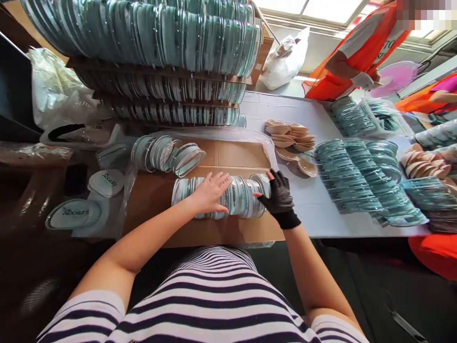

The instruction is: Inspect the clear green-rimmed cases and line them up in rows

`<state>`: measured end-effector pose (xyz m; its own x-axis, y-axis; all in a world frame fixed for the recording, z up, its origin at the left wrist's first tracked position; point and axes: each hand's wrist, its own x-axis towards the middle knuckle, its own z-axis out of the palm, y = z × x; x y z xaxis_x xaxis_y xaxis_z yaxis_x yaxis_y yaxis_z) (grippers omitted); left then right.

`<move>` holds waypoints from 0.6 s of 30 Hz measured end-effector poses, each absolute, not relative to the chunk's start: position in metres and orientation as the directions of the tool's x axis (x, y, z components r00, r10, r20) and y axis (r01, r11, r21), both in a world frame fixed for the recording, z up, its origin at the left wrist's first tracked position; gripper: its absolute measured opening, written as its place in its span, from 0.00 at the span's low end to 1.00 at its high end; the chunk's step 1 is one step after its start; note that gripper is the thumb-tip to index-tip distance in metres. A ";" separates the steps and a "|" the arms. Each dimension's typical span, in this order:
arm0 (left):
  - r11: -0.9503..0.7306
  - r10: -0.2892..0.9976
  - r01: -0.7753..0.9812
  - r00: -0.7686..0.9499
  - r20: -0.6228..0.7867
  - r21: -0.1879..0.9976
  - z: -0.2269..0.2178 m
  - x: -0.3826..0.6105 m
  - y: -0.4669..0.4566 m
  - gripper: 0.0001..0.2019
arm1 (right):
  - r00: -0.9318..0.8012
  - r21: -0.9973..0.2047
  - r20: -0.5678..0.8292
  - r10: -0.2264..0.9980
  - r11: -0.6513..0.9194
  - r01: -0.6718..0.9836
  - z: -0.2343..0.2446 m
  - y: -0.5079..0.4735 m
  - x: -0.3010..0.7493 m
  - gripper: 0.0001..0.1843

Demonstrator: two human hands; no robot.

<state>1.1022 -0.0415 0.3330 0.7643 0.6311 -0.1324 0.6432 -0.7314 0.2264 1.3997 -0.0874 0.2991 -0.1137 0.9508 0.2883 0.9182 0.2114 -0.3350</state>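
Note:
A row of clear-rimmed, pale teal oval pouches [237, 196] stands on edge on a brown cardboard sheet [235, 155] in front of me. My left hand [210, 194], bare, lies over the middle of this row with its fingers spread. At the row's right end is my right hand [280, 196] in a black fingerless glove; thumb and fingers are apart, beside or touching the last pouch. Behind the row, to the left, a smaller group of similar pouches [166, 155] leans over on the cardboard.
Long rows of pouches [153, 35] are stacked on cardboard layers at the back. Beige shell-shaped pieces [291, 136] and teal stacks [348, 176] cover the table at right. Lettered ovals [107, 182] lie at left. A co-worker in an orange vest [357, 47] stands beyond.

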 end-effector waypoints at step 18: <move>-0.754 0.617 0.610 0.785 -0.055 0.245 0.309 1.208 -0.065 0.51 | 0.385 -0.753 0.061 0.921 -0.211 0.624 0.255 -0.107 1.432 0.33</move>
<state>1.2085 -0.0647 0.3086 0.7848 0.6173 -0.0552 0.6100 -0.7536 0.2450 1.4319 -0.1068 0.2546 0.3845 0.9211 0.0605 0.6237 -0.2109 -0.7527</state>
